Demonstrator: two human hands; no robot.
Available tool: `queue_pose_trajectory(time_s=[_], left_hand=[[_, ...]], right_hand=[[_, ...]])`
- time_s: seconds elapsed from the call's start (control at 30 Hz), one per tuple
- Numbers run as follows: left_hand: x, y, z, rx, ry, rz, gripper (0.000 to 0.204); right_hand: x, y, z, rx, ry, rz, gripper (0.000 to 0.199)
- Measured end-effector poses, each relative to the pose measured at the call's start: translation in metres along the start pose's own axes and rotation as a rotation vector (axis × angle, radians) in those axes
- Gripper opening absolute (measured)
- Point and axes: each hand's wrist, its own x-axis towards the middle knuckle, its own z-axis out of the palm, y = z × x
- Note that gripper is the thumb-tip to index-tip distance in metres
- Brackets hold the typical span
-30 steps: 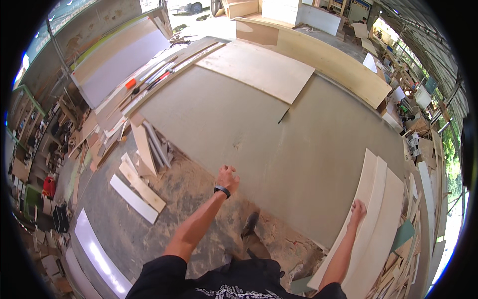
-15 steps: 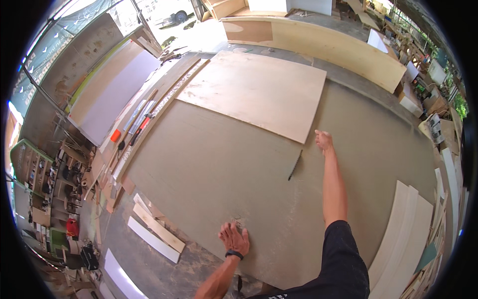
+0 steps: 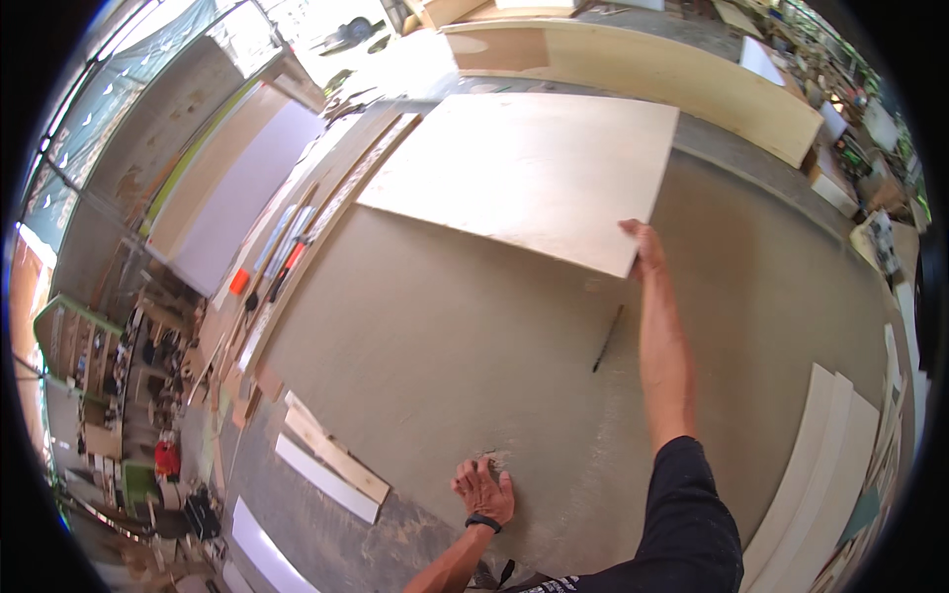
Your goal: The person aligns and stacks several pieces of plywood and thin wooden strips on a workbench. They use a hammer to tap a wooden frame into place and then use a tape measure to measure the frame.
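Note:
A pale plywood panel is tilted over the far half of a broad grey-brown board, its right side raised. My right hand grips the panel's near right corner, thumb on top and the other fingers partly hidden at the edge. Resting palm down on the board's near side, my left hand has its fingers spread and wears a dark wristband. A thin dark pencil-like stick lies on the board, just left of my right forearm.
Along the board's left edge run long wooden strips, with a red-and-black tool and an orange block. Offcuts lie at the near left. Pale curved strips lie at right. A long plywood piece stands behind.
My right hand has closed on the panel's corner and lifted that side off the board. My left hand stays planted on the board. The whole view has shifted slightly.

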Motion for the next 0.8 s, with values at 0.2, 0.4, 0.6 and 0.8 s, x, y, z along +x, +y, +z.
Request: queue_pose_trajectory(time_s=[0.2,0.4,0.6,0.8], left_hand=[[-0.016,-0.009,0.015,0.025,0.066,-0.057,0.061],[-0.024,-0.004,0.021,0.019,0.103,-0.001,0.064],[-0.037,-0.022,0.008,-0.19,0.075,0.051,0.065],[-0.099,-0.059,-0.004,-0.627,0.116,0.151,0.056]], right_hand=[[-0.13,0.01,0.106,0.282,0.11,-0.315,0.015],[-0.343,-0.107,0.057,0.484,0.29,-0.252,0.022],[-0.55,-0.15,0.003,0.646,0.233,-0.379,0.038],[-0.687,-0.127,-0.054,0.553,0.376,-0.716,0.037]])
